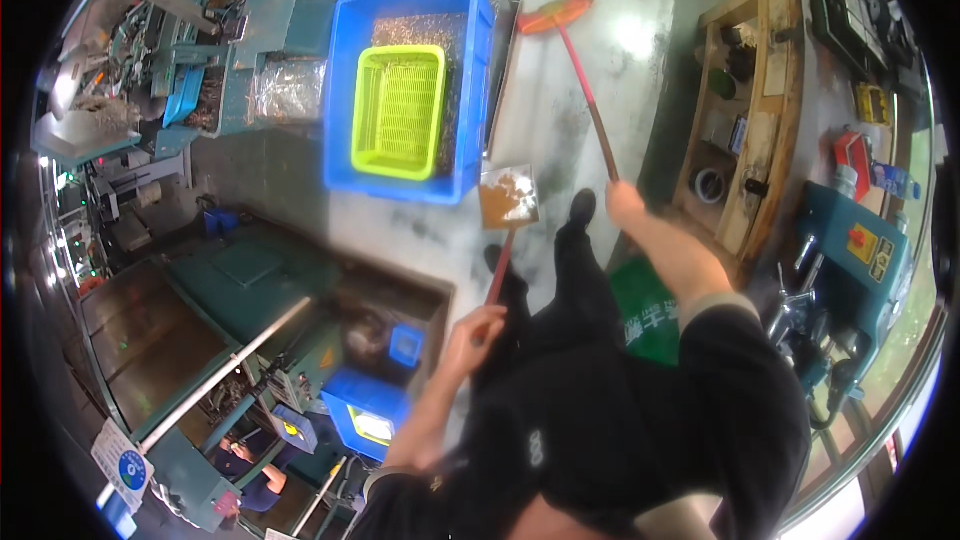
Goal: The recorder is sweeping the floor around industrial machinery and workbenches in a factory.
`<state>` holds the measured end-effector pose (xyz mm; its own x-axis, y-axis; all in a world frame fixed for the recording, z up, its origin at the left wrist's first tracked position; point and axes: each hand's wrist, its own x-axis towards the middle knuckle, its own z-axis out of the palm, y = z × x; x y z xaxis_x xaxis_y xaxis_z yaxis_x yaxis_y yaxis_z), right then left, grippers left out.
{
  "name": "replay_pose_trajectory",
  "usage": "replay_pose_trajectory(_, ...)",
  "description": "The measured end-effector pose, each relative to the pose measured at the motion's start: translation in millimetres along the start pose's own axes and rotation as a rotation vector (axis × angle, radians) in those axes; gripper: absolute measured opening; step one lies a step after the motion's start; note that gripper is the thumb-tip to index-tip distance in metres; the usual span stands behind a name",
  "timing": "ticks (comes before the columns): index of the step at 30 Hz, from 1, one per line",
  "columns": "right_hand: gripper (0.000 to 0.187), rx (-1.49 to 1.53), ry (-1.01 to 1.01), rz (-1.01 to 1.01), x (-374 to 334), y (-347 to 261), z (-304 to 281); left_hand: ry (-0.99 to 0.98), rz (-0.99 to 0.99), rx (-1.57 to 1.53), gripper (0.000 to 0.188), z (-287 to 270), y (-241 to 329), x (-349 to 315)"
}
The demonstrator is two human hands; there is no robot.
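My right hand point(626, 204) is wrapped round the handle of a broom point(585, 85). The broom's orange-red head rests on the grey floor, well ahead of me. Lower and to the left, my left hand point(476, 332) grips the reddish handle of a long-handled dustpan point(509, 197). The pan lies just in front of my feet, by the near right corner of a big blue bin point(343, 100). Its surface looks partly brown and partly shiny; whether that is rust or dirt I cannot tell. Inside the blue bin is a yellow-green slotted basket point(397, 112), with small bits scattered around it.
Green machines point(285, 10) line the left side. A wooden shelf unit point(745, 130) stands to the right, with a teal machine point(850, 240) nearer me. A green bag point(645, 310) is beside my right leg. Another person point(262, 475) is at the lower left.
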<state>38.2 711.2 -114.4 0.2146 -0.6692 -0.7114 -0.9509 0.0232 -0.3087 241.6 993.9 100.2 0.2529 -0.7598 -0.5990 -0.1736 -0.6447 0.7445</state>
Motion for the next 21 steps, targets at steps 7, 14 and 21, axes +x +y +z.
replay_pose_trajectory(7, 0.044, -0.115, -0.198, 0.232, -140.7, 50.8, -12.9, 0.029, 0.045, -0.127, 0.014, 10.9, -46.7, -11.9)
replay_pose_trajectory(14, 0.045, -0.286, -0.358, 0.130, -184.8, 111.4, -69.9, 0.079, 0.172, -0.023, 0.014, 0.1, -45.9, -10.5)
replay_pose_trajectory(21, 0.054, -0.098, 0.002, 0.020, -172.7, 87.5, -83.5, 0.093, 0.175, -0.039, 0.014, -19.6, -91.1, -38.2)
